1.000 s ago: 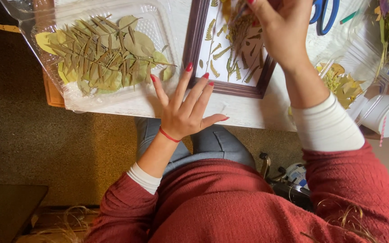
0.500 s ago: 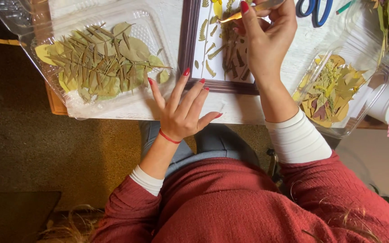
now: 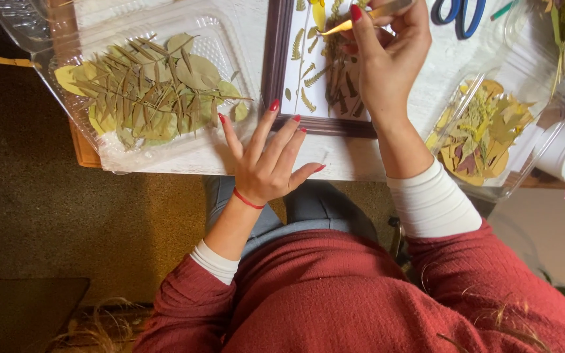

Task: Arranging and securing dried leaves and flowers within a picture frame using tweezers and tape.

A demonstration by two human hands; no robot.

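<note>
Left hand (image 3: pixel 266 163) flat on desk (image 3: pixel 354 160) edge, grip released, fingers spread, tips touching near rim of dark picture frame (image 3: pixel 276 62). Right hand (image 3: pixel 387 59) over frame, grip pinching yellow petal (image 3: pixel 338 26) (tool end hidden). Pressed fern sprigs (image 3: pixel 305 72) inside frame. Clear tray of green leaves (image 3: pixel 148 91) left; tray of yellow leaves (image 3: pixel 482 131) right; blue scissors (image 3: pixel 459 13) far.

surface: white table top (image 3: pixel 361 160) | left: clear plastic clamshell tray of pressed green leaves (image 3: pixel 119 140) | centre: dark wooden picture frame with white backing (image 3: pixel 276 59) | right: clear plastic tray of yellow and brown leaves (image 3: pixel 524 167) | far edge: blue-handled scissors (image 3: pixel 459 13)
</note>
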